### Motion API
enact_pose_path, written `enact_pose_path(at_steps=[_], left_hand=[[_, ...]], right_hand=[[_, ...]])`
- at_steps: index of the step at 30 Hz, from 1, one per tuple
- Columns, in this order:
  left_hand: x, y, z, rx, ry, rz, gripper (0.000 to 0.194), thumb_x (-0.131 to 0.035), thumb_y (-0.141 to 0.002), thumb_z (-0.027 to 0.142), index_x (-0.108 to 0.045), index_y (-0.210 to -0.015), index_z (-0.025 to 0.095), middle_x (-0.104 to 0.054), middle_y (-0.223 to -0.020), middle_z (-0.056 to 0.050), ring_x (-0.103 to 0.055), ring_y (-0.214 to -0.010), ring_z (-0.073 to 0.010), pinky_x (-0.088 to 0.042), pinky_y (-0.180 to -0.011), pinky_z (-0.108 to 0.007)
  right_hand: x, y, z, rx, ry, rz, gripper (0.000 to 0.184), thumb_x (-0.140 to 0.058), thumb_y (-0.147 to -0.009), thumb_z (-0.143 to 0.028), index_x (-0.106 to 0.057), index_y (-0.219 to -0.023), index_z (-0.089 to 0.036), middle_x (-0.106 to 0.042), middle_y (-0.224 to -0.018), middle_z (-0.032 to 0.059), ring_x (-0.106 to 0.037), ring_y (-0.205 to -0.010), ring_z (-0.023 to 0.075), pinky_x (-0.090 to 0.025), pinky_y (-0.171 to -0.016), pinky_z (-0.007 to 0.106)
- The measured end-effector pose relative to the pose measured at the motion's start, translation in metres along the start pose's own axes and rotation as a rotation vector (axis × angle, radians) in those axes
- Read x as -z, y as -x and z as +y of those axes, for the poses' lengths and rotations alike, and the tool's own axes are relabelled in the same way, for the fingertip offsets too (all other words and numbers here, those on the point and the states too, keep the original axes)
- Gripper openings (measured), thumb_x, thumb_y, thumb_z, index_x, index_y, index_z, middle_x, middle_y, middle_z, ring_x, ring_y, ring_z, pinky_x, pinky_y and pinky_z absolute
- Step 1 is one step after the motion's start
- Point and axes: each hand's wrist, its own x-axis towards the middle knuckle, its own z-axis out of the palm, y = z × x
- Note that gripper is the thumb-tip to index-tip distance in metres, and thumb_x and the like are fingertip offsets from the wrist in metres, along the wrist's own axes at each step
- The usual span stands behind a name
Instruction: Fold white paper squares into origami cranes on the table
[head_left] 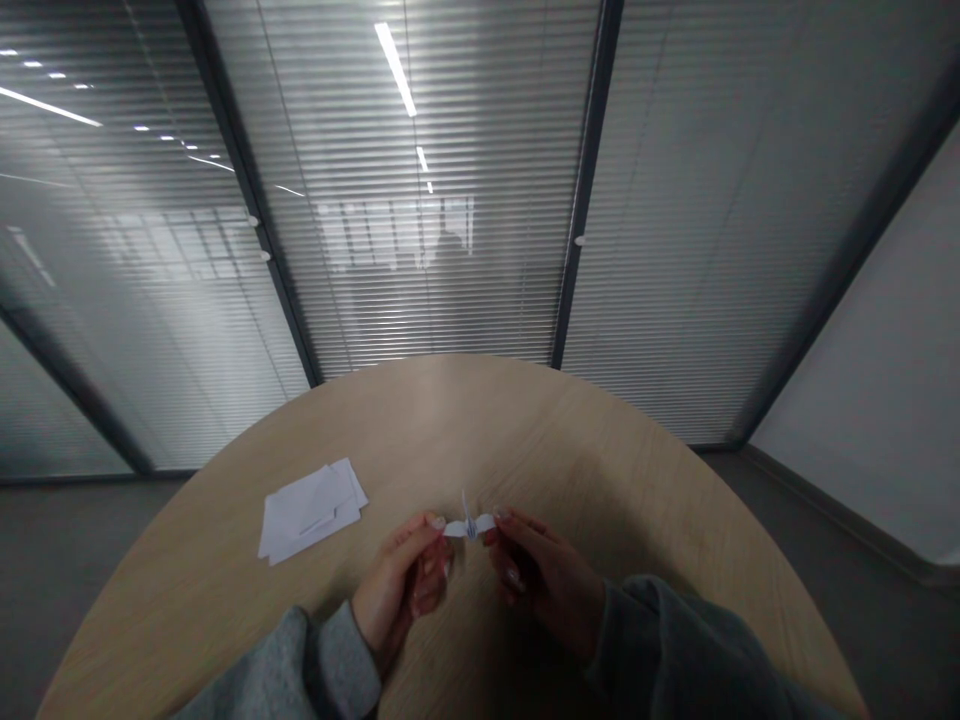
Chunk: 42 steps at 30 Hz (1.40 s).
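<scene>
Gripping a small folded white paper figure point(471, 528), crane-like in outline, between two hands at the lower centre of the frame, over the round wooden table point(480, 420). Left hand point(399, 572): thumb and finger pinched together on one wing. Right hand point(551, 578): same pinch, clamped on the opposite wing. Holding only the outer ends probably keeps pressure off the creased middle and lets both sides be drawn evenly; the wings spread sideways, a thin spike points toward the top of the frame. Whether the figure's underside touches the tabletop: cannot tell. White paper sheets point(311, 512) lie overlapped, edges askew, at left of the lower frame, well apart from the figure; that position presumably leaves working room yet stays within reach of the left hand.
</scene>
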Motion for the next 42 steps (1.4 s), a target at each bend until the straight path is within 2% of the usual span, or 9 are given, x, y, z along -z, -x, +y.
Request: enact_pose_path(at_steps=[3,9,16,22,29,34,38,42], left_hand=[[0.003,-0.002,-0.003,-0.037,-0.055,-0.005,0.039,-0.075,-0.060,0.045,-0.048,-0.059,0.017,-0.044,-0.044,0.009,-0.024,-0.031,-0.0012,-0.013,-0.030,-0.016],[0.002,-0.002,-0.004,-0.006,-0.148,-0.055,0.041,-0.069,-0.064,0.052,-0.054,-0.055,0.015,-0.044,-0.041,0.006,-0.025,-0.030,-0.0019,-0.015,-0.031,-0.017],[0.002,-0.002,-0.004,-0.002,-0.145,-0.053,0.042,-0.067,-0.065,0.053,-0.053,-0.055,0.015,-0.044,-0.041,0.006,-0.026,-0.030,-0.0025,-0.016,-0.031,-0.018],[0.002,-0.001,-0.005,-0.009,-0.187,-0.063,0.036,-0.068,-0.065,0.048,-0.057,-0.062,0.014,-0.051,-0.045,0.004,-0.028,-0.030,-0.0022,-0.016,-0.031,-0.018],[0.002,0.001,-0.006,0.084,-0.076,-0.156,0.035,-0.066,-0.068,0.046,-0.055,-0.058,0.014,-0.048,-0.043,0.004,-0.029,-0.029,-0.0031,-0.016,-0.031,-0.018],[0.001,0.002,-0.002,0.134,0.123,-0.173,0.024,-0.072,-0.065,0.033,-0.058,-0.066,0.013,-0.045,-0.043,0.006,-0.025,-0.032,-0.0020,-0.013,-0.032,-0.016],[0.000,0.004,-0.001,0.157,0.172,-0.185,0.022,-0.072,-0.067,0.030,-0.060,-0.069,0.012,-0.044,-0.044,0.007,-0.025,-0.033,-0.0018,-0.013,-0.033,-0.015],[0.000,0.004,0.000,0.156,0.209,-0.189,0.022,-0.074,-0.066,0.027,-0.063,-0.076,0.010,-0.044,-0.047,0.007,-0.024,-0.034,-0.0015,-0.013,-0.032,-0.016]], right_hand=[[0.001,-0.001,0.001,0.018,0.033,-0.006,0.040,-0.072,-0.064,-0.054,-0.059,-0.064,-0.016,-0.044,-0.038,-0.0090,-0.033,-0.033,0.0044,-0.033,-0.036,0.020],[0.004,-0.006,0.004,0.053,0.101,-0.027,0.044,-0.070,-0.064,-0.058,-0.058,-0.066,-0.016,-0.045,-0.041,-0.0085,-0.036,-0.034,0.0054,-0.032,-0.033,0.019],[0.006,-0.005,0.005,0.013,0.146,-0.024,0.040,-0.069,-0.065,-0.053,-0.058,-0.066,-0.016,-0.046,-0.042,-0.0078,-0.036,-0.034,0.0051,-0.029,-0.034,0.019],[0.004,-0.004,0.005,-0.011,0.160,-0.022,0.039,-0.069,-0.065,-0.053,-0.052,-0.065,-0.017,-0.049,-0.045,-0.0077,-0.039,-0.036,0.0049,-0.030,-0.037,0.019],[0.000,-0.001,0.004,-0.038,0.105,-0.057,0.040,-0.074,-0.062,-0.050,-0.051,-0.064,-0.017,-0.050,-0.045,-0.0077,-0.038,-0.034,0.0048,-0.029,-0.034,0.018],[-0.004,0.002,-0.001,-0.088,-0.024,-0.078,0.037,-0.073,-0.064,-0.048,-0.052,-0.065,-0.018,-0.047,-0.040,-0.0090,-0.034,-0.033,0.0050,-0.031,-0.034,0.019],[-0.006,0.004,-0.004,-0.115,-0.102,-0.098,0.037,-0.073,-0.065,-0.047,-0.052,-0.064,-0.017,-0.046,-0.040,-0.0094,-0.032,-0.034,0.0040,-0.029,-0.037,0.019],[-0.007,0.006,-0.007,-0.105,-0.124,-0.118,0.030,-0.069,-0.071,-0.043,-0.055,-0.068,-0.017,-0.043,-0.041,-0.0095,-0.031,-0.037,0.0049,-0.028,-0.040,0.021]])
